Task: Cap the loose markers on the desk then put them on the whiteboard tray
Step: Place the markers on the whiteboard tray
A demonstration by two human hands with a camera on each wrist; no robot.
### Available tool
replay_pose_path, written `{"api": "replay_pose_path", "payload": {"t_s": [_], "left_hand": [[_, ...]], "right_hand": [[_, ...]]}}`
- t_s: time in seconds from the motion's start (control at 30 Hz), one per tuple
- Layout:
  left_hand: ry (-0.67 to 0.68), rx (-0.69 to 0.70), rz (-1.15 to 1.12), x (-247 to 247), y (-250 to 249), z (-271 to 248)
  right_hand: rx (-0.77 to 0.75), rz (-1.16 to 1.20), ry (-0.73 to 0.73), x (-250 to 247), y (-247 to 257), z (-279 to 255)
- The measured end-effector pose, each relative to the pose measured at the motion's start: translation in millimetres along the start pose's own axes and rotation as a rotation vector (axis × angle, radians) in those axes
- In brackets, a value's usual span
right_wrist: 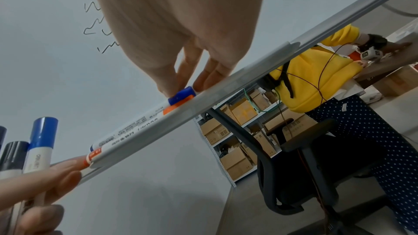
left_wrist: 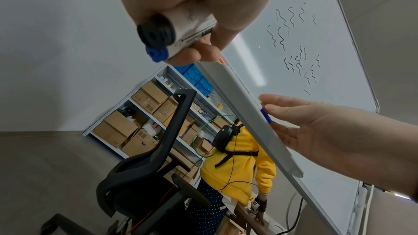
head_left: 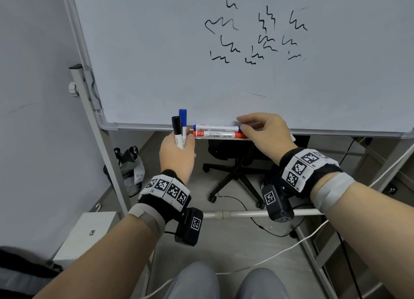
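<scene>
Two capped white-barrelled markers, one black-capped (head_left: 176, 128) and one blue-capped (head_left: 183, 122), stand upright in our left hand (head_left: 177, 155), which clenches around their barrels. Just beyond, our right hand (head_left: 266, 133) pinches the blue cap end of a white marker (head_left: 216, 127) lying beside a red marker (head_left: 220, 135) on the grey whiteboard tray (right_wrist: 226, 88), under the scribbled whiteboard (head_left: 156, 52).

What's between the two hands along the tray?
Two markers lying side by side on the tray: blue marker behind, red marker in front. Head view shows it.
</scene>
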State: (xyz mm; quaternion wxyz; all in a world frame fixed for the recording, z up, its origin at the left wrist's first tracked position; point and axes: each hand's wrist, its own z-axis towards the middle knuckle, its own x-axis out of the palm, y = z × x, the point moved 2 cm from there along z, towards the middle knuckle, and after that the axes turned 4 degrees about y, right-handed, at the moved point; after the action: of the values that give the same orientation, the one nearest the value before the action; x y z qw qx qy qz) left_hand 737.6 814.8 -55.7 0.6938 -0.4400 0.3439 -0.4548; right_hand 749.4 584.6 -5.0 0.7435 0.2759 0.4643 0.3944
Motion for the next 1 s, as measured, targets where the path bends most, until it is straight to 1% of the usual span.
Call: {"api": "replay_pose_path", "payload": {"t_s": [0.1, 0.17, 0.2, 0.27, 0.33, 0.37, 0.43, 0.53, 0.67, 0.73, 0.8, 0.9, 0.93, 1.0], "left_hand": [[-0.010, 0.000, -0.046, -3, -10, -4], [0.060, 0.025, -0.066, -2, -21, -9], [0.133, 0.051, -0.099, -1, -26, -12], [0.330, 0.080, -0.166, 4, -38, -21], [0.513, 0.051, -0.197, 12, -47, -30], [0.580, 0.027, -0.198, 16, -50, -33], [0.659, -0.001, -0.173, 23, -54, -38], [0.662, 0.004, -0.143, 31, -57, -41], [0.536, -0.033, -0.188, 40, -55, -40], [0.461, -0.024, -0.184, 45, -55, -37], [0.430, -0.001, -0.189, 51, -56, -36], [0.444, 0.036, -0.203, 62, -58, -38], [0.438, 0.034, -0.200, 65, -59, -39], [0.439, 0.008, -0.207, 70, -57, -40]], "right_hand": [[-0.030, 0.020, -0.071, -9, 10, -5], [-0.074, 0.076, -0.062, -11, 20, -8], [-0.093, 0.119, -0.036, -12, 27, -10], [-0.104, 0.226, 0.058, -12, 39, -13], [-0.088, 0.305, 0.175, -12, 47, -16], [-0.084, 0.319, 0.227, -13, 49, -17], [-0.095, 0.289, 0.284, -18, 49, -19], [-0.074, 0.294, 0.249, -31, 43, -22], [0.014, 0.477, 0.062, -53, 32, -26], [0.021, 0.458, 0.015, -66, 26, -27], [-0.010, 0.286, 0.059, -75, 22, -31], [-0.088, -0.105, 0.192, -82, 19, -36], [-0.106, -0.182, 0.219, -82, 16, -37], [-0.116, -0.253, 0.225, -84, 9, -34]]}}
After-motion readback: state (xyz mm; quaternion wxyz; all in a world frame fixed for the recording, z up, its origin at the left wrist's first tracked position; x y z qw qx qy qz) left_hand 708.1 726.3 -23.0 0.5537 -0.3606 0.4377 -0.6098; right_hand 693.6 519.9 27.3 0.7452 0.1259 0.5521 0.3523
